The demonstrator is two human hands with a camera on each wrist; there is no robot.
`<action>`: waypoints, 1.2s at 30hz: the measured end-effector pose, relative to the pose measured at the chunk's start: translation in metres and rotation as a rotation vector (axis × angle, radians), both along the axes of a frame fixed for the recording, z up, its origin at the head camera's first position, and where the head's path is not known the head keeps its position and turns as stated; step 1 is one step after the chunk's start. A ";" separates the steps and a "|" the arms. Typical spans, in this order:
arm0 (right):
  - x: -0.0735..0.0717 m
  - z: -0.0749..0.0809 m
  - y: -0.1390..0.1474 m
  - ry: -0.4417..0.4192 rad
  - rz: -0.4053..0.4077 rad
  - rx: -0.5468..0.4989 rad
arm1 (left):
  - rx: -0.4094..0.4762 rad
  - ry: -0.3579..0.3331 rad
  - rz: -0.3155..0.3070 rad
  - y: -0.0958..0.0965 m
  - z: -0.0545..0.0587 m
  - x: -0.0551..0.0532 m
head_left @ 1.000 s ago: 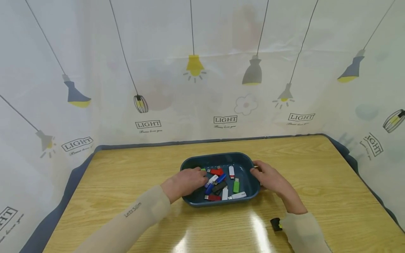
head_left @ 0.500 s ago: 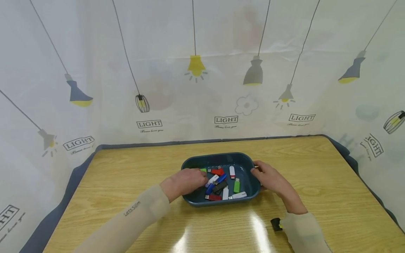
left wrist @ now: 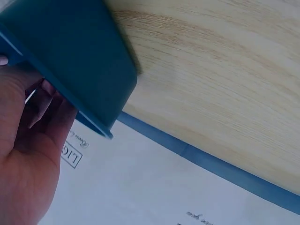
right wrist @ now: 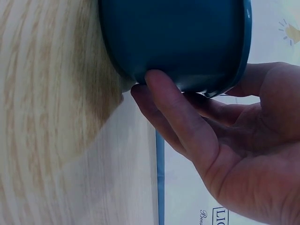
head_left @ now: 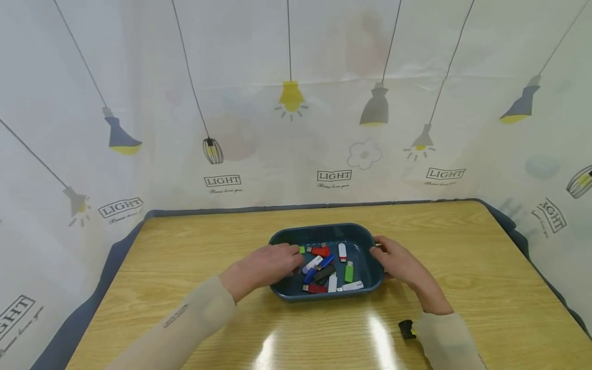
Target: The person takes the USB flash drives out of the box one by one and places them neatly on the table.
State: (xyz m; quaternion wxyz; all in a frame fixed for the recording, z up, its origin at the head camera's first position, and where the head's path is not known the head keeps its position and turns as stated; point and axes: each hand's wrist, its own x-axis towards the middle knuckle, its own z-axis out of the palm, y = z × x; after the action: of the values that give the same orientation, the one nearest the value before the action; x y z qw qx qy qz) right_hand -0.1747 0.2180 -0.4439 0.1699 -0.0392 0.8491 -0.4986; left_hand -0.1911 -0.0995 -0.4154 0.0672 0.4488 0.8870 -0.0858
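Note:
A dark blue plastic bin (head_left: 324,298) sits on the table with several USB flash drives inside: red, blue, white, black and green (head_left: 349,272). My left hand (head_left: 265,264) reaches over the bin's left side, fingers bent down inside the rim. A green flash drive (head_left: 302,250) peeks out beside those fingers. In the left wrist view, the bin wall (left wrist: 70,51) hides part of the fingers, and I cannot tell whether they hold a drive. My right hand (head_left: 395,260) grips the bin's right end, thumb over the rim and fingers against the outer wall (right wrist: 178,42).
The wooden table (head_left: 194,246) runs back to a pale curtain (head_left: 259,128) printed with hanging lamps, with a dark blue border along the table's far edge. A small black piece (head_left: 407,329) with a yellow spot shows at the right sleeve.
My left hand draws back slightly leftward relative to the bin, its fingers still inside. My right hand keeps its grip at the right end. The head view shifts a little.

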 end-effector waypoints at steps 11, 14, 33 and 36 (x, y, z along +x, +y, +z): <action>0.000 -0.003 0.002 -0.002 0.001 -0.011 | 0.108 -0.010 0.047 -0.023 0.010 0.009; 0.000 -0.003 0.002 -0.002 0.004 -0.020 | 0.132 -0.012 0.056 -0.027 0.013 0.012; 0.001 -0.001 -0.001 0.004 0.010 -0.015 | 0.536 -0.036 0.247 -0.065 0.017 0.035; 0.001 -0.001 -0.001 0.009 0.010 -0.008 | 0.611 -0.037 0.286 -0.073 0.014 0.039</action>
State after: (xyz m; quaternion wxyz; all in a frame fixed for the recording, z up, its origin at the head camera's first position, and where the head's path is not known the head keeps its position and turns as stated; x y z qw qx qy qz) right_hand -0.1740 0.2174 -0.4445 0.1685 -0.0466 0.8478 -0.5008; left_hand -0.1519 -0.1724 -0.4018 -0.0430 0.3207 0.9243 0.2024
